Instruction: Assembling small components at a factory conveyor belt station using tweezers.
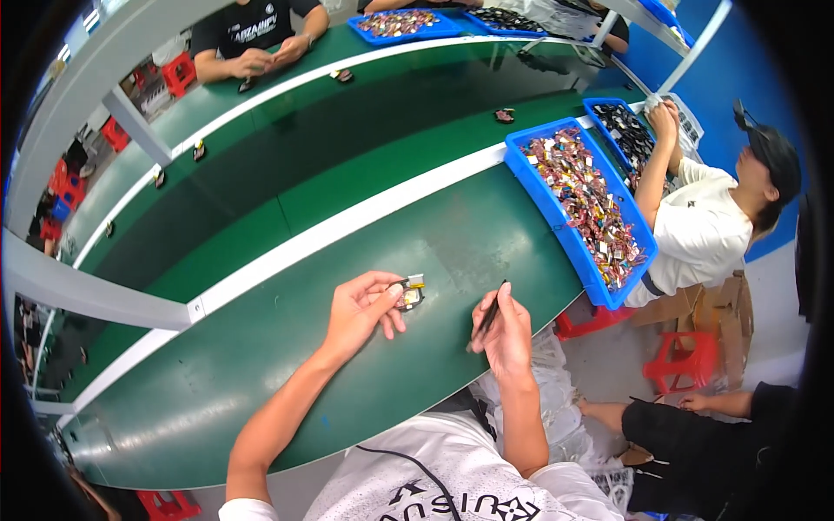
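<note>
My left hand (363, 306) is closed around a small black-cased electronic assembly (410, 298), pinched between thumb and fingers above the green table. A silver, battery-like piece (417, 281) with a yellow band sticks up at its far side. To the right, apart from the assembly, my right hand (502, 330) grips a slim black stick-like tool (492, 313) pointing up and away. It could be tweezers, but its exact kind is too blurred to tell. My fingers hide part of both things.
A blue tray (545, 208) heaped with small pink, silver and yellow parts stands right of my hands; another blue tray (599, 108) holds black parts. Beyond a white rail (373, 207) runs a green conveyor belt (321, 165). A co-worker (704, 217) sits at right, another (261, 39) across.
</note>
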`<state>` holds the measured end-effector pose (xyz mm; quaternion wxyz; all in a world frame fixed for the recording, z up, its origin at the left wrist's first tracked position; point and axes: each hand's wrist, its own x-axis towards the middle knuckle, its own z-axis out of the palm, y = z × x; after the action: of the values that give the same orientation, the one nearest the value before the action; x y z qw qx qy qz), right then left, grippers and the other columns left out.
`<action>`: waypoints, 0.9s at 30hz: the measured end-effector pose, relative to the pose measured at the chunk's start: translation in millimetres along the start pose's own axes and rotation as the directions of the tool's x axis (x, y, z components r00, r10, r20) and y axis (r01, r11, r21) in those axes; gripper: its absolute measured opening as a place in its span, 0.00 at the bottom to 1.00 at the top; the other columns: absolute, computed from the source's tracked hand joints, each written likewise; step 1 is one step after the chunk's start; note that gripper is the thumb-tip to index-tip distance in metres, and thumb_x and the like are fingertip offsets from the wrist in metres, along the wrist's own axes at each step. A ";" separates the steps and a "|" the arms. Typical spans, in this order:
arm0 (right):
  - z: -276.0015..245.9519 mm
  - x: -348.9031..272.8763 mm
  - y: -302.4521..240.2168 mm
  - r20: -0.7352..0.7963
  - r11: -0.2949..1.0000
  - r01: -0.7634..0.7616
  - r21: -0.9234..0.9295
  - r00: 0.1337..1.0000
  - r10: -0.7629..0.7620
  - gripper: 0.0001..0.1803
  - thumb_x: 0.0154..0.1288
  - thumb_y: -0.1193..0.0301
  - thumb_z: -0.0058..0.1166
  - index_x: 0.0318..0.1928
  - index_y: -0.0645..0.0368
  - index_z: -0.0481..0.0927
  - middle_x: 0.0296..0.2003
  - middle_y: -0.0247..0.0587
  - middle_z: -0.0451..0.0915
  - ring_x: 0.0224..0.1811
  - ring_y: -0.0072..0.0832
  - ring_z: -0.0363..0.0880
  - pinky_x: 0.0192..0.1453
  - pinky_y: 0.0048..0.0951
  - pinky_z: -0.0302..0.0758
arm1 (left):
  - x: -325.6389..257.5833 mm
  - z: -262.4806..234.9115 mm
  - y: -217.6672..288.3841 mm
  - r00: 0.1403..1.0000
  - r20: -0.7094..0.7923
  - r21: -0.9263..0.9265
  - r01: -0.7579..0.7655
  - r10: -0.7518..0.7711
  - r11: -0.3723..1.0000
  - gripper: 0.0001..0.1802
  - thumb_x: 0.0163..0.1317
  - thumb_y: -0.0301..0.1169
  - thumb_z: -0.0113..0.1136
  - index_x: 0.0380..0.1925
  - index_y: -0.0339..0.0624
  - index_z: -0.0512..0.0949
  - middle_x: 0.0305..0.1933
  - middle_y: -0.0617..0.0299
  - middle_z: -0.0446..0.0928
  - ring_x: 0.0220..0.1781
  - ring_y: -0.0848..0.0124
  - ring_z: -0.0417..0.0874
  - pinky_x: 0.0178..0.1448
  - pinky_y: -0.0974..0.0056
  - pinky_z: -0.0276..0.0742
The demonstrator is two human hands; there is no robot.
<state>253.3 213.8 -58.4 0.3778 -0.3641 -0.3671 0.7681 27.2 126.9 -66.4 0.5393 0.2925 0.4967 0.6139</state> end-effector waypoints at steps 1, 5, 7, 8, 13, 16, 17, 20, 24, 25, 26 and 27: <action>-1.6 1.3 0.0 0.041 1.000 -0.002 0.029 0.999 0.000 0.25 0.85 0.53 0.39 0.39 0.62 0.75 0.28 0.44 0.81 0.18 0.28 0.81 0.20 0.24 0.79 | -1.1 -0.1 -3.1 0.999 0.029 -0.015 -0.043 0.044 0.999 0.16 0.75 0.30 0.59 0.53 0.26 0.77 0.37 0.51 0.82 0.26 0.66 0.87 0.23 0.69 0.81; 5.5 5.6 -5.3 0.104 0.999 0.050 0.009 0.993 -0.051 0.14 0.81 0.63 0.50 0.47 0.63 0.74 0.35 0.49 0.83 0.34 0.37 0.89 0.27 0.28 0.87 | 2.6 -1.6 -8.6 0.994 0.071 -0.055 -0.084 0.088 0.995 0.15 0.73 0.25 0.59 0.55 0.26 0.75 0.40 0.51 0.82 0.28 0.67 0.87 0.25 0.69 0.81; 7.6 7.8 -6.0 0.161 0.998 0.036 0.046 0.986 -0.043 0.10 0.75 0.71 0.58 0.50 0.63 0.74 0.38 0.50 0.84 0.38 0.37 0.90 0.29 0.28 0.87 | 3.2 0.0 -9.5 0.995 0.046 -0.079 -0.089 0.093 0.993 0.14 0.73 0.23 0.59 0.54 0.25 0.76 0.40 0.51 0.82 0.28 0.70 0.86 0.25 0.70 0.80; 10.3 10.5 -3.3 0.152 0.994 0.105 -0.036 0.983 -0.098 0.11 0.73 0.74 0.60 0.50 0.63 0.74 0.39 0.51 0.85 0.38 0.36 0.89 0.31 0.28 0.86 | 3.3 -1.4 -10.4 0.995 0.052 -0.054 -0.082 0.085 0.995 0.14 0.73 0.22 0.58 0.54 0.25 0.76 0.40 0.51 0.83 0.28 0.70 0.86 0.25 0.70 0.79; 25.6 16.9 4.2 0.140 0.934 0.231 -0.271 0.970 -0.199 0.14 0.64 0.82 0.67 0.47 0.66 0.77 0.38 0.50 0.86 0.33 0.32 0.88 0.35 0.26 0.84 | 0.0 0.1 -11.2 0.998 0.026 0.028 -0.059 0.059 0.998 0.13 0.73 0.22 0.58 0.53 0.26 0.77 0.41 0.51 0.83 0.27 0.72 0.84 0.25 0.70 0.79; 31.4 15.9 12.1 0.171 0.915 0.291 -0.281 0.953 -0.250 0.14 0.60 0.85 0.70 0.44 0.68 0.79 0.37 0.49 0.86 0.30 0.31 0.88 0.35 0.26 0.84 | -3.5 1.4 -10.4 0.997 -0.007 0.034 -0.075 0.075 0.997 0.12 0.73 0.22 0.58 0.53 0.26 0.77 0.40 0.51 0.84 0.27 0.72 0.84 0.25 0.70 0.79; 31.1 15.3 14.2 0.168 0.915 0.291 -0.281 0.953 -0.252 0.14 0.60 0.85 0.70 0.44 0.68 0.79 0.37 0.49 0.86 0.30 0.31 0.88 0.35 0.26 0.84 | -3.6 2.4 -10.9 0.997 -0.008 0.037 -0.082 0.082 0.996 0.12 0.73 0.22 0.58 0.52 0.26 0.77 0.41 0.51 0.84 0.27 0.72 0.84 0.25 0.70 0.79; 31.7 10.2 21.6 0.111 0.875 0.372 -0.309 0.928 -0.355 0.13 0.59 0.85 0.70 0.42 0.69 0.80 0.37 0.48 0.86 0.29 0.29 0.87 0.31 0.24 0.83 | -2.3 6.4 -11.0 0.997 -0.003 0.096 -0.083 0.083 0.992 0.12 0.73 0.22 0.59 0.52 0.27 0.77 0.42 0.51 0.84 0.27 0.72 0.84 0.25 0.70 0.79; 45.8 0.0 24.2 -0.021 0.853 0.360 -0.379 0.918 -0.397 0.09 0.59 0.79 0.74 0.38 0.67 0.86 0.39 0.36 0.86 0.27 0.23 0.86 0.28 0.21 0.79 | -3.7 2.7 -7.2 0.989 -0.114 0.137 -0.082 0.098 0.987 0.14 0.73 0.26 0.60 0.54 0.30 0.77 0.41 0.51 0.85 0.26 0.73 0.83 0.26 0.70 0.78; 41.7 -2.1 24.3 0.039 0.790 0.440 -0.426 0.882 -0.470 0.06 0.59 0.80 0.72 0.35 0.68 0.86 0.40 0.41 0.85 0.25 0.23 0.84 0.28 0.22 0.78 | -1.7 3.2 -8.7 0.977 -0.150 0.182 -0.124 0.152 0.975 0.14 0.73 0.27 0.59 0.54 0.30 0.77 0.41 0.51 0.85 0.25 0.74 0.82 0.25 0.71 0.76; 39.0 -7.1 24.1 0.023 0.803 0.456 -0.384 0.874 -0.485 0.06 0.58 0.79 0.74 0.31 0.67 0.87 0.38 0.39 0.86 0.25 0.21 0.83 0.30 0.21 0.77 | -0.4 6.8 -5.0 0.969 -0.178 0.233 -0.129 0.172 0.964 0.14 0.74 0.28 0.58 0.54 0.30 0.77 0.42 0.51 0.85 0.24 0.75 0.80 0.25 0.71 0.75; 30.9 -9.1 27.1 0.087 0.657 0.599 -0.457 0.766 -0.637 0.07 0.57 0.78 0.74 0.34 0.65 0.87 0.36 0.38 0.87 0.25 0.20 0.82 0.30 0.21 0.76 | 2.9 8.0 -3.0 0.959 -0.204 0.311 -0.125 0.195 0.942 0.15 0.74 0.27 0.58 0.55 0.30 0.77 0.43 0.50 0.85 0.24 0.76 0.79 0.25 0.72 0.73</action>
<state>223.1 185.1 -64.2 0.5334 -0.3266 -0.6238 0.4688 34.8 131.8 -67.0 0.3760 0.3355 0.6168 0.6048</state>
